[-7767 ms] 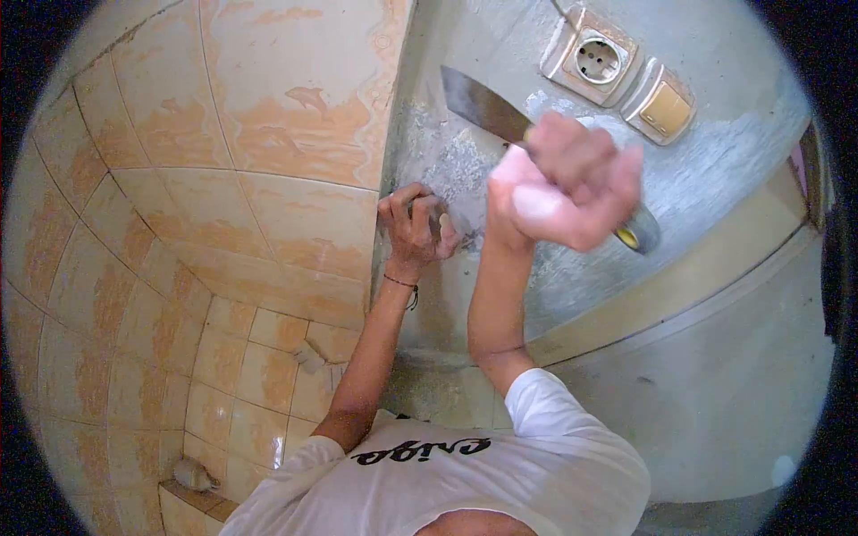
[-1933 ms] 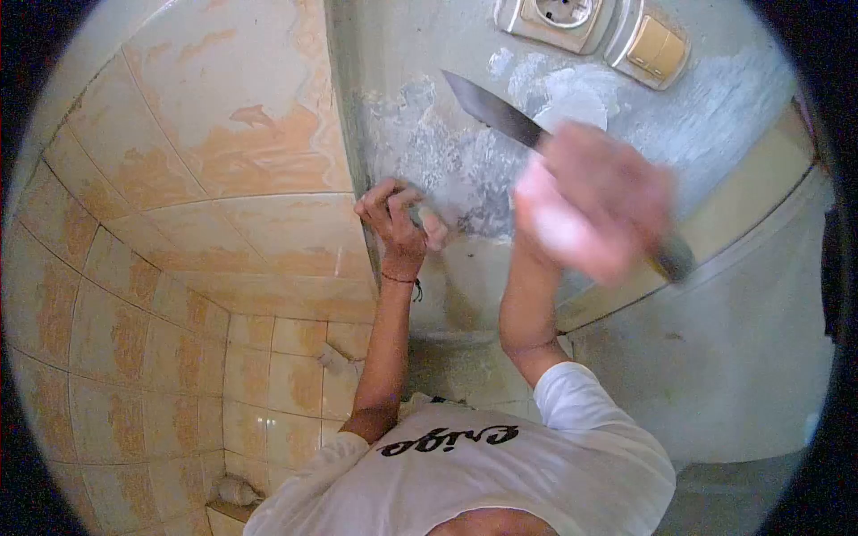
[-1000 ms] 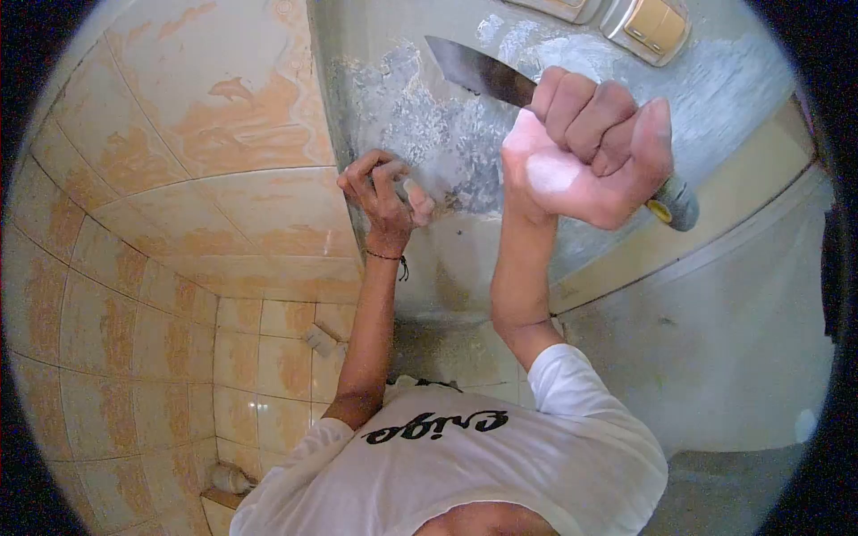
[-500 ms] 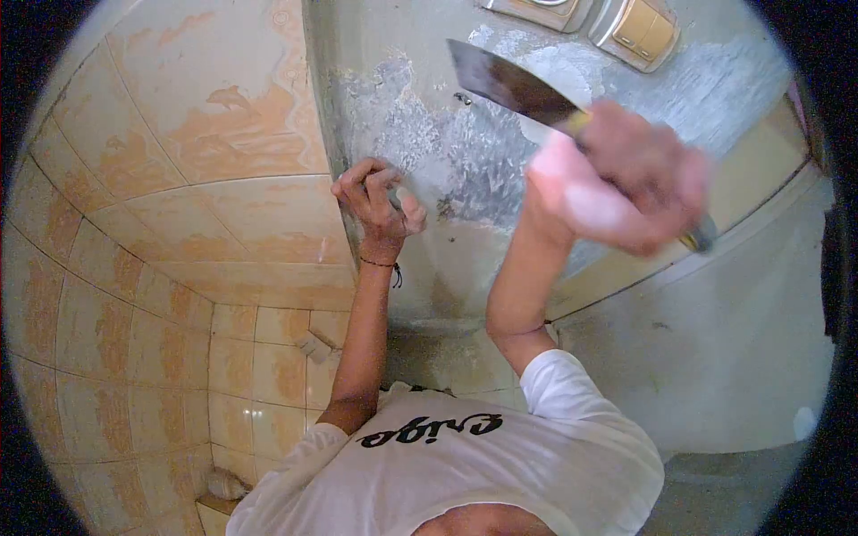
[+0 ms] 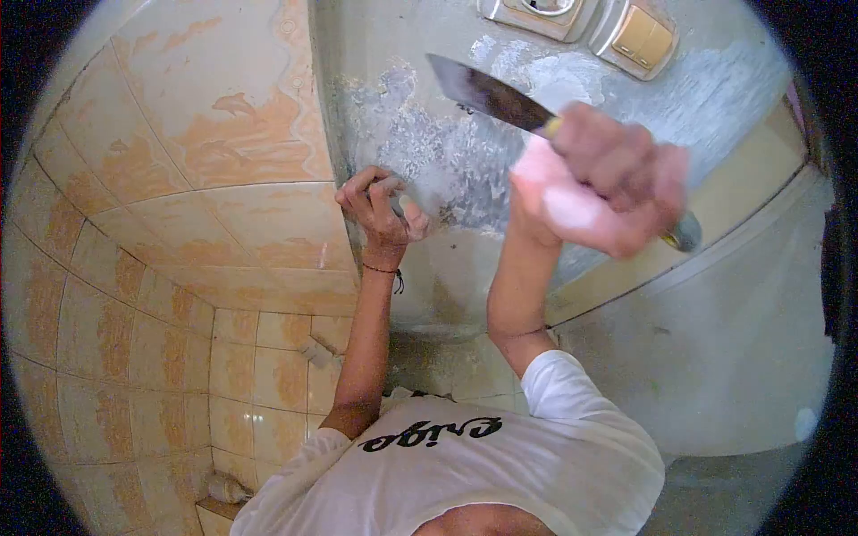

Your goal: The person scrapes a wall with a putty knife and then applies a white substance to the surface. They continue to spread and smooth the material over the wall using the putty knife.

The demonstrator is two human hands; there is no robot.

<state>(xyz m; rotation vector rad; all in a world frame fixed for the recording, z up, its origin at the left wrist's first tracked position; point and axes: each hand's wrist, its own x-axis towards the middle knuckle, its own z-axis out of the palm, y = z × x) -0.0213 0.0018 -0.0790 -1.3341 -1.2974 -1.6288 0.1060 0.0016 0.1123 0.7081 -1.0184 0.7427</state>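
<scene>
My right hand (image 5: 603,183) is wrapped round the handle of a scraper (image 5: 496,96), whose dark, wide blade points up and left in front of the wall. Behind the blade the grey wall (image 5: 420,134) shows patchy, flaking paint. My left hand (image 5: 382,207) has its fingers curled near the edge where the tiles meet the grey wall. Something greyish shows between its fingers and thumb, too hidden to name. A dark cord bracelet circles that wrist.
A socket (image 5: 541,13) and a double switch (image 5: 636,40) are fixed to the wall at the top right. Orange-patterned tiles (image 5: 241,143) cover the left side. A pale ledge (image 5: 760,183) runs along the right.
My right hand and the scraper have moved slightly left, with the blade tip a little lower. My left hand appears slightly lower in the view, as does the wall.
</scene>
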